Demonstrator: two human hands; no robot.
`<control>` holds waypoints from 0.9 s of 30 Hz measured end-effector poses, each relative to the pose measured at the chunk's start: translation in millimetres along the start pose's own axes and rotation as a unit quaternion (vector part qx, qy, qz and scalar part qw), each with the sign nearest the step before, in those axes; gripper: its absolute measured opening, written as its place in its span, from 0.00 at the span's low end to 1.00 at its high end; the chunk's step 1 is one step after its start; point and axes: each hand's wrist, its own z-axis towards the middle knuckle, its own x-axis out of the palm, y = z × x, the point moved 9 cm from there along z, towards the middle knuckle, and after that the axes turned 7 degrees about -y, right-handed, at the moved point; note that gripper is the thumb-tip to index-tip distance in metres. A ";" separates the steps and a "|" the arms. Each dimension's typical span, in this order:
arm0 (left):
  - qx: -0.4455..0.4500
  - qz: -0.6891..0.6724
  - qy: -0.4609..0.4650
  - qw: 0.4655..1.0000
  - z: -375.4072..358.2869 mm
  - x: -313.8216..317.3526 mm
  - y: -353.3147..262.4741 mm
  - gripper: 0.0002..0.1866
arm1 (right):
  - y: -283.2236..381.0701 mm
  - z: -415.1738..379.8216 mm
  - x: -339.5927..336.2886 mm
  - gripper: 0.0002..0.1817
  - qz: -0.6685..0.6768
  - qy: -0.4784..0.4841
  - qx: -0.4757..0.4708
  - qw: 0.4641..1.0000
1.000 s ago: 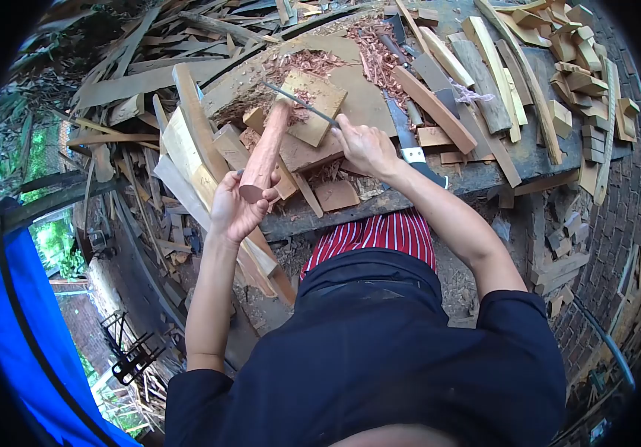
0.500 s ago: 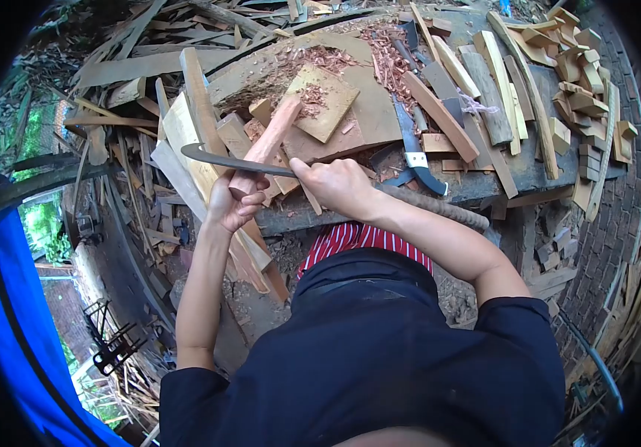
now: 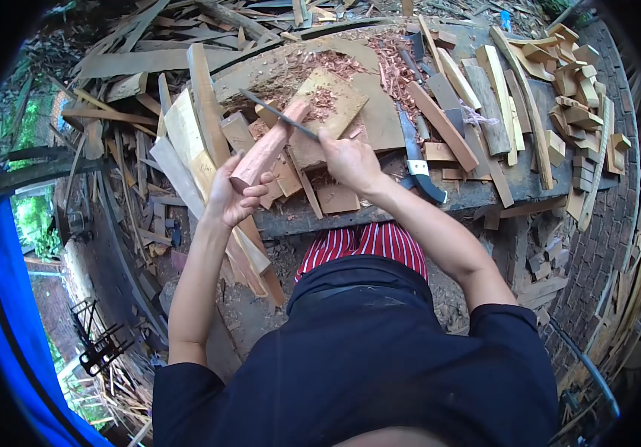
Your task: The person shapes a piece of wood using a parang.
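Observation:
My left hand (image 3: 236,195) is closed round the thick near end of a reddish, roughly carved wooden billet (image 3: 262,156). The billet slants away from me, its narrower far end over a square wooden block (image 3: 346,97) strewn with shavings. In my right hand (image 3: 350,162) is a long dark knife (image 3: 277,113), fingers wrapped round it. Its blade crosses the billet near the far end, seen nearly edge-on. The handle is hidden by my hand and forearm.
Another knife (image 3: 412,145) with a black handle lies on the workbench (image 3: 298,223) to the right. Red shavings (image 3: 393,67) are heaped at the back. Wooden strips (image 3: 443,125) and a pile of cut blocks (image 3: 579,93) fill the right side; planks (image 3: 203,104) lean at the left.
The knife has moved from across the billet's near end to its far end, and its blade has turned edge-on. My right hand has gone forward and slightly right; my left keeps its hold.

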 end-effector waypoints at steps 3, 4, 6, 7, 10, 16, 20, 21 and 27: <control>-0.002 -0.033 0.024 0.999 1.3 6.7 -2.7 0.27 | 36.5 -10.7 -20.8 0.10 0.008 0.049 0.005 0.999; -0.011 -0.026 0.031 0.999 1.0 8.6 -3.1 0.27 | 44.1 -15.7 -23.2 0.10 0.020 0.054 -0.010 0.998; -0.028 -0.015 0.045 0.999 0.5 14.3 -2.2 0.27 | 33.4 -17.2 -19.2 0.12 0.014 0.057 0.000 0.998; -0.027 -0.016 0.046 0.998 0.5 13.7 -1.5 0.27 | 13.3 -11.3 -9.7 0.13 -0.002 0.057 0.022 0.998; -0.019 -0.016 0.028 0.999 0.1 10.9 -10.0 0.26 | -2.9 2.6 -4.6 0.12 -0.002 0.015 0.021 1.000; -0.042 -0.041 0.017 0.998 1.1 18.4 -10.7 0.25 | 46.7 -14.8 -30.2 0.14 0.035 0.073 -0.013 0.997; -0.009 -0.007 0.005 1.000 -2.0 17.1 -8.7 0.24 | -16.9 6.4 1.2 0.13 -0.018 0.029 0.044 0.998; -0.007 -0.001 0.008 1.000 -2.6 19.1 -12.8 0.24 | -15.6 9.7 -1.4 0.13 -0.019 0.023 0.046 0.999; -0.041 -0.040 -0.003 0.998 0.7 14.6 -12.4 0.25 | 37.7 -14.7 -23.9 0.16 0.020 0.055 -0.025 0.998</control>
